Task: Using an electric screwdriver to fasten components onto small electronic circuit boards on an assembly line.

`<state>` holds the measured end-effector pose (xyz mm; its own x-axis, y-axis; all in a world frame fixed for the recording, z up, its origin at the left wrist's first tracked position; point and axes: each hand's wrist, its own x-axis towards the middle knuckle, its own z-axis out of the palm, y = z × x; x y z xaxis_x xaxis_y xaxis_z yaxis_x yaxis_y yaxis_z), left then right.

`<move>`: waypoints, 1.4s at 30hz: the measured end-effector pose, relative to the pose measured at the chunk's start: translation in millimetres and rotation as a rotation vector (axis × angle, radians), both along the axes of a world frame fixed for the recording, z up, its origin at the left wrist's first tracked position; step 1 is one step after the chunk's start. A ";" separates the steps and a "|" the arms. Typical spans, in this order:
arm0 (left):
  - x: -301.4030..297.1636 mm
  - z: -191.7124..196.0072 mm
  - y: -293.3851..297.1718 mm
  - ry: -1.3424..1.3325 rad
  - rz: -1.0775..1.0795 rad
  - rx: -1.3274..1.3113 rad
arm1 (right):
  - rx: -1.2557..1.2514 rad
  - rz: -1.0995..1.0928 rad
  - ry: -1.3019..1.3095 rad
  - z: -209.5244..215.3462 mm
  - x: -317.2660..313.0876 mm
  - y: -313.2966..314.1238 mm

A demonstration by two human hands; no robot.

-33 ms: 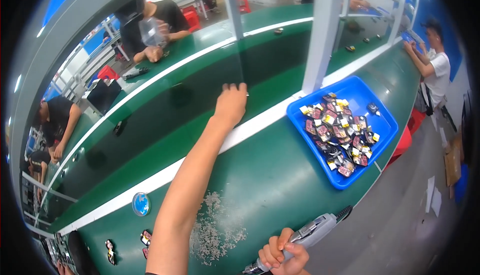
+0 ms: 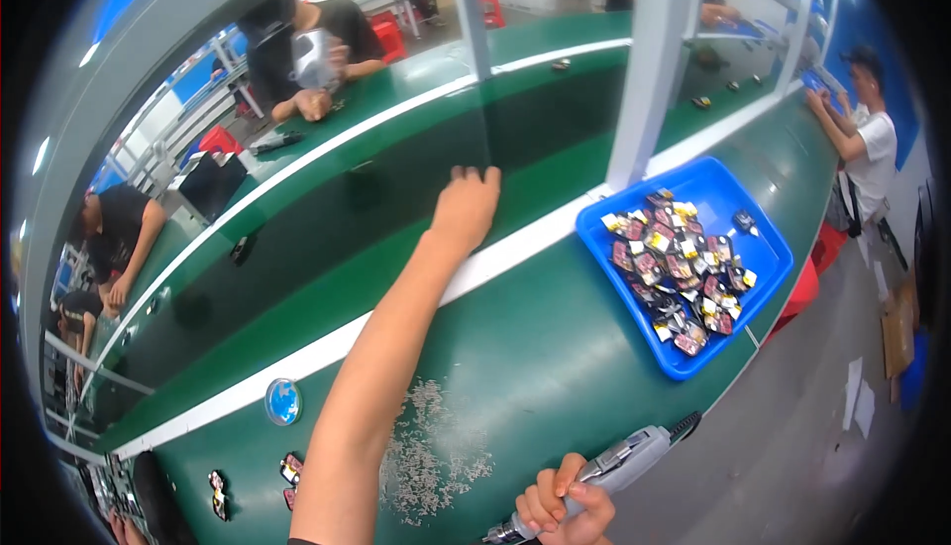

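Note:
My left hand (image 2: pixel 466 210) reaches out over the dark green conveyor belt (image 2: pixel 396 163), fingers stretched and slightly apart, with nothing visible in them. Low in the view, my right hand (image 2: pixel 567 505) wraps round a grey electric screwdriver (image 2: pixel 630 458), its bit end pointing left and its cord end to the right. Between my forearms, a scatter of small silver screws (image 2: pixel 431 461) lies on the green worktop (image 2: pixel 535 367). Right of the reaching arm, a blue tray (image 2: pixel 684 365) holds many small black parts (image 2: pixel 674 258) with red and yellow-white pieces.
A round dish (image 2: pixel 283 402) with blue contents and a few similar small parts (image 2: pixel 218 495) sit left of my forearm. A grey upright post (image 2: pixel 646 79) stands behind the tray. Co-workers (image 2: pixel 317 50) sit across the belt; another person (image 2: pixel 862 119) is at the far right.
The whole view shifts slightly. My left hand's fingers look a little more spread; the right hand keeps its hold on the screwdriver.

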<state>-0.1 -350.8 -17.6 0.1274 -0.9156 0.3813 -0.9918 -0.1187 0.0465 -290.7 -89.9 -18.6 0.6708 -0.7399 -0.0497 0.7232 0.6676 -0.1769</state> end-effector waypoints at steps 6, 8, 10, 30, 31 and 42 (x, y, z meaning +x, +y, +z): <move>-10.7 8.8 63.9 -0.066 -0.197 -0.046 | -0.003 -0.063 0.021 4.7 -14.6 7.2; -7.3 30.1 144.3 -0.006 -0.333 -0.047 | -0.036 -0.015 0.036 -7.1 -11.8 6.5; -17.3 40.8 213.1 0.076 -0.340 0.076 | -0.066 -0.031 0.070 -17.8 -10.4 4.6; -98.9 26.6 508.5 0.349 0.016 0.104 | -0.201 0.226 0.054 -1.4 23.4 78.9; -96.4 24.3 508.6 0.359 0.010 0.105 | -0.200 0.223 0.065 -1.9 24.6 87.1; -103.2 12.3 490.0 0.070 -0.246 -0.031 | -0.176 0.273 0.357 -10.5 40.9 160.9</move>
